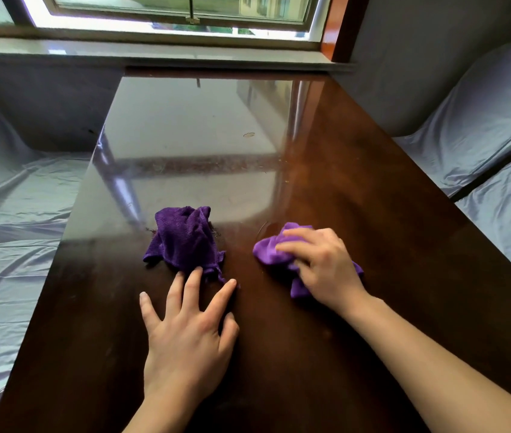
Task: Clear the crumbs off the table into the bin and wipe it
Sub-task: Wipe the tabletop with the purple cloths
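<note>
Head view: dark glossy wooden table (pixel 357 170) runs toward a window (pixel 169 10), with seats draped in pale blue covers (pixel 482 120) on both sides. Window glare washes out much of the far tabletop. Fine crumbs (pixel 213 162) lie in a thin band across the middle of the table; one larger flake (pixel 248 135) sits beyond them, and a few dark bits show at the edge of the crumpled dark purple cloth (pixel 185 242) lying loose near centre. Left hand (pixel 185 335) flat on the wood, fingers spread, holding nothing, fingertips just touching that cloth's near hem. Right hand (pixel 320 267) presses down on a second, brighter purple cloth (pixel 274 248), fingers curled over it, bunched against the table. No bin in view. Judgement: wiping under way, crumb band not yet gathered. Risks: a sweep toward either long edge would drop crumbs onto the covered seats; glare could hide leftover bits; the loose cloth, if dragged, may scatter the debris beside it.
</note>
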`<state>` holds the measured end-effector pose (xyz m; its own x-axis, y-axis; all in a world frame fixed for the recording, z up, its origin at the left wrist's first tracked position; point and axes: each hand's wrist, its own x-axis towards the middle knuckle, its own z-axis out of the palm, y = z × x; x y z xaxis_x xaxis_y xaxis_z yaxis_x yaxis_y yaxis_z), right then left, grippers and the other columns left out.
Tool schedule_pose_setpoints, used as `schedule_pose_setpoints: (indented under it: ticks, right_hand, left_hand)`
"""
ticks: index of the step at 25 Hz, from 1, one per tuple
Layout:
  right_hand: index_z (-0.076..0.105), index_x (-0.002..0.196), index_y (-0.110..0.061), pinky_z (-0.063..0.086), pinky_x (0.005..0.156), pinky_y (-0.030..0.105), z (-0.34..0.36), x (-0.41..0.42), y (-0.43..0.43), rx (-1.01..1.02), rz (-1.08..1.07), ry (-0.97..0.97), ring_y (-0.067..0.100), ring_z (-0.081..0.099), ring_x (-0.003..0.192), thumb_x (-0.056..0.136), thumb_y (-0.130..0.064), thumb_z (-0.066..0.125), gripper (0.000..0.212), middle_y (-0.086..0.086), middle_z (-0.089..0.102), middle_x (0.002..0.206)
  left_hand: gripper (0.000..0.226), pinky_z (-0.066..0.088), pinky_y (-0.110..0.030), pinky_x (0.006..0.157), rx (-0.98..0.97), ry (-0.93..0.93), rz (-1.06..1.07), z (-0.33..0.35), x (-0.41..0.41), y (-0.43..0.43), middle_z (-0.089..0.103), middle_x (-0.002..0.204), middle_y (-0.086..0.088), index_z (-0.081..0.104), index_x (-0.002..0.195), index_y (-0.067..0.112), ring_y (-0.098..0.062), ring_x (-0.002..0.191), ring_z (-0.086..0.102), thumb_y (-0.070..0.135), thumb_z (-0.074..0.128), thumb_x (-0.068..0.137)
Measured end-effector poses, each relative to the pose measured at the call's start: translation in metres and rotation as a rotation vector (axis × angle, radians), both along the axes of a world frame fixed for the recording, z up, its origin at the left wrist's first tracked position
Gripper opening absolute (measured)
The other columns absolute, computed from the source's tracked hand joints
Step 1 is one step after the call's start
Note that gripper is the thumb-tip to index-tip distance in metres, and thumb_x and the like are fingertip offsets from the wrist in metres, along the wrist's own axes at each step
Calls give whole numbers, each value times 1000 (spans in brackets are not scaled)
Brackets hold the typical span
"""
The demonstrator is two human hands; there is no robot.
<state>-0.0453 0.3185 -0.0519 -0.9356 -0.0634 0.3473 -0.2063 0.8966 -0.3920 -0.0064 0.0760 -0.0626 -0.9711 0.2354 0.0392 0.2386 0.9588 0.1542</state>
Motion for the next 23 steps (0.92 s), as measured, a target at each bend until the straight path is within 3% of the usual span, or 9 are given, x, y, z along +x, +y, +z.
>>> schedule_pose_setpoints:
  ticks: [2, 3, 6, 8, 10, 15, 20, 23]
  right_hand:
    - [74, 106, -25, 53, 84, 47, 7, -32, -3, -379, -204, 48, 30, 69, 97, 85, -7, 60, 31, 1, 71, 115]
    - [73, 107, -25, 53, 87, 47, 11, -49, -8, -461, -300, 54, 31, 68, 99, 89, -12, 60, 26, 2, 71, 114]
    - [70, 113, -37, 43, 100, 43, 8, -76, -31, -200, -354, -74, 30, 55, 119, 93, -40, 59, 23, -8, 67, 126]
    - [68, 114, -44, 36, 97, 39, 1, -65, -52, 56, -213, -105, 29, 46, 120, 92, -44, 57, 24, -17, 59, 136]
    - [68, 112, -43, 37, 89, 40, 0, -37, -59, 175, -71, -76, 29, 47, 114, 91, -40, 56, 25, -20, 57, 137]
    - [70, 105, -39, 45, 78, 39, 0, 45, -22, 258, 164, -12, 28, 55, 101, 78, -34, 60, 30, -14, 64, 128]
    - [75, 104, -23, 50, 86, 46, 12, 15, -16, 88, -93, 66, 34, 58, 99, 79, -22, 67, 26, 1, 69, 119]
    - [70, 114, -25, 43, 94, 39, 17, -49, -41, -48, -229, 54, 35, 55, 107, 87, -22, 62, 28, 1, 66, 124]
  left_hand:
    - [54, 12, -71, 110, -8, 6, 1, -1, 0, 0, 39, 152, -7, 39, 138, 52, -29, 143, 28, 54, 31, 85]
    - [54, 12, -71, 110, -10, 11, 3, -2, 0, 0, 38, 152, -6, 39, 138, 52, -29, 143, 28, 54, 31, 85]
    - [54, 12, -70, 110, -7, 18, 1, -4, -1, 0, 37, 153, -6, 38, 138, 52, -29, 143, 27, 54, 32, 85]
    - [54, 11, -71, 110, -3, 18, 2, -4, -2, 0, 36, 153, -6, 38, 138, 52, -29, 143, 27, 54, 32, 84]
    - [55, 10, -70, 110, -5, 18, 3, -3, -1, 0, 35, 154, -6, 36, 139, 52, -29, 144, 25, 55, 30, 85]
    - [54, 14, -72, 109, -8, -4, -6, 0, -1, 0, 40, 152, -7, 41, 138, 49, -30, 142, 30, 54, 31, 85]
    - [55, 10, -71, 110, -3, 10, 1, -2, 0, 0, 35, 154, -6, 37, 139, 52, -28, 144, 25, 55, 29, 85]
    - [55, 8, -69, 111, 4, 19, 10, -3, 0, 0, 32, 156, -5, 35, 140, 52, -27, 145, 21, 56, 28, 85]
